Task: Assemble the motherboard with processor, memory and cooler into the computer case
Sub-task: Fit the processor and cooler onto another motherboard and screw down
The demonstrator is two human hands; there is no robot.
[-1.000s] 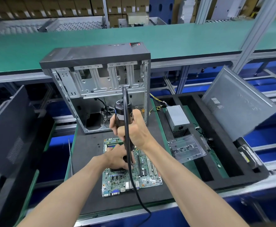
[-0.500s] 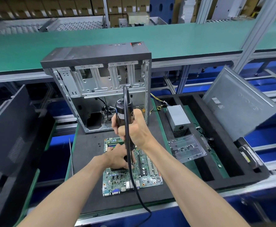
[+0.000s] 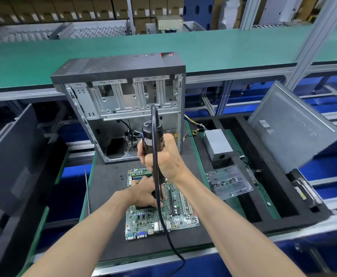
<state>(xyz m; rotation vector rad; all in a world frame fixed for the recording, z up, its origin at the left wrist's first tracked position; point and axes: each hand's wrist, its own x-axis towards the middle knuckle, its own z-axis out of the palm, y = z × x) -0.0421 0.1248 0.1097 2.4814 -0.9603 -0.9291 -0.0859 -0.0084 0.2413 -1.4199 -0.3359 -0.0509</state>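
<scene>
Computer case (image 3: 121, 108) stands upright and open-sided at the back of the black foam counter (image 3: 107, 188), with a grey side panel (image 3: 291, 126) leaning at the right. Just in front of the case the green motherboard (image 3: 181, 214) lies flat on the foam. Beside it sit a power supply (image 3: 217, 144) and a clear screw tray (image 3: 229, 182). The right hand (image 3: 163, 158) grips a black electric screwdriver (image 3: 150, 134) upright over the board; the left hand (image 3: 143, 190) curls around the parts at its tip.

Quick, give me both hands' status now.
Left hand: holding the black cooler on the motherboard.
Right hand: gripping the electric screwdriver.
</scene>
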